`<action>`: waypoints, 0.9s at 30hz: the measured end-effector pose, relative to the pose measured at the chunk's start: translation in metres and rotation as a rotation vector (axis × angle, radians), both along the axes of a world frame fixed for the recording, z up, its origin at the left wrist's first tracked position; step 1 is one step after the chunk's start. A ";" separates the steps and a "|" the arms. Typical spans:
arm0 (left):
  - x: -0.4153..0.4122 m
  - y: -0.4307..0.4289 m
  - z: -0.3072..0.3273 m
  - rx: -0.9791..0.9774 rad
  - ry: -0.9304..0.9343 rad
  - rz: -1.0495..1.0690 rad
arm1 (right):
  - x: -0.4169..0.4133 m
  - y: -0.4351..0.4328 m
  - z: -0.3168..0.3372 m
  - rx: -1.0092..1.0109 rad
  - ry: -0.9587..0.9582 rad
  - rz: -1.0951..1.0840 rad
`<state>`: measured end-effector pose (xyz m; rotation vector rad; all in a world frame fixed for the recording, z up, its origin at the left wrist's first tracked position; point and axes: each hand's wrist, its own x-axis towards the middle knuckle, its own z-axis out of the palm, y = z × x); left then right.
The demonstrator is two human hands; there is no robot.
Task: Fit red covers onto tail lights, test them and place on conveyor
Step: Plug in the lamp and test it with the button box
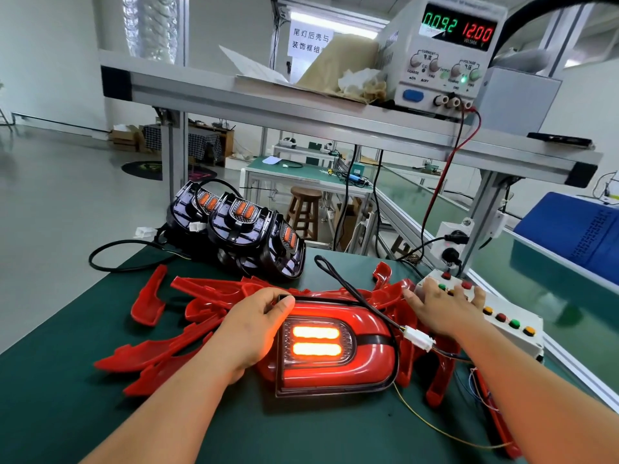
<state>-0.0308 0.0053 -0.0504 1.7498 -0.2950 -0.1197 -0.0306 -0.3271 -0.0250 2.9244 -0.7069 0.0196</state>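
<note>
A covered tail light (335,343) is shown lit, lying on loose red covers (201,289) at the middle of the bench. Its left edge is gripped by the left hand (258,329), thumb hooked over the corner. The right hand (445,309) is spread flat on the button box (512,316) (which button is pressed cannot be told). For a sound test, the lamp is best held steady, the white connector (418,341) spared any strain, and the power supply (449,51) reading checked.

Tail light (335,346) lower centre on table (83,380), atop loose covers (157,353) spreading left. Uncovered lights (241,229) stacked behind, centre-left. Button box (502,336) at right; power supply (449,51) on shelf (268,105), upper right.
</note>
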 end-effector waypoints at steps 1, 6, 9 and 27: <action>0.000 0.000 0.000 0.002 0.000 0.000 | 0.000 0.000 0.000 0.006 0.001 -0.002; -0.001 0.000 0.001 0.024 -0.009 0.005 | 0.002 -0.001 0.002 -0.001 0.017 0.021; -0.001 -0.001 0.001 0.039 -0.040 0.022 | 0.003 -0.003 0.004 -0.124 0.105 0.074; -0.001 0.000 0.003 0.039 -0.014 0.012 | 0.001 -0.005 0.010 -0.174 0.165 0.138</action>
